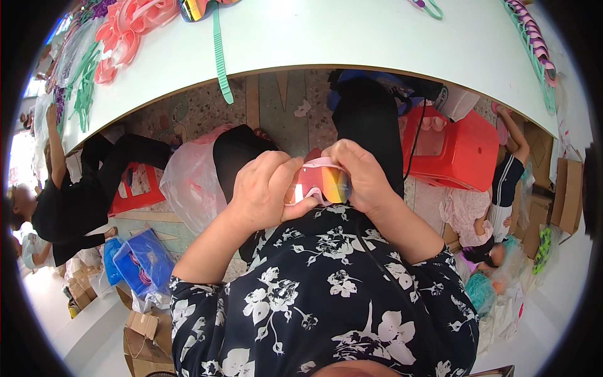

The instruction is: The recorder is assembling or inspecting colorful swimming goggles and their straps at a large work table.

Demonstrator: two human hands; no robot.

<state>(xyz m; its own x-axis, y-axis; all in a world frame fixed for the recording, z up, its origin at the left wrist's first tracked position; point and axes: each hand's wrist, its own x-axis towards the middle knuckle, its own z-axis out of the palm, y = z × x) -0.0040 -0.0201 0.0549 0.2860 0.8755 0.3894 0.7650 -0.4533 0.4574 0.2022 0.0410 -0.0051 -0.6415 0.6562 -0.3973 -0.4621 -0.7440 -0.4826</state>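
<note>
Between my two hands, above my lap, is a pair of goggles (337, 184) with a pink frame and a mirrored lens shining red, orange and yellow. My left hand (267, 188) is closed on one end, its thumb under the nose notch. Gripping the other end is my right hand (364, 176), with the thumb side along the top edge. Parts of the frame are hidden behind the fingers. Ahead on the white table lies another pair of goggles (196, 9), cut by the picture's upper edge, with a green strap (220, 56) hanging over the table's edge.
Pink straps (129, 28) and green straps (85, 85) pile up on the white table (352, 38) at left; a strapped row (534, 38) lies at right. Red stools (458, 147), a clear plastic bag (195, 179) and a blue crate (146, 264) stand below. Other people sit at both sides.
</note>
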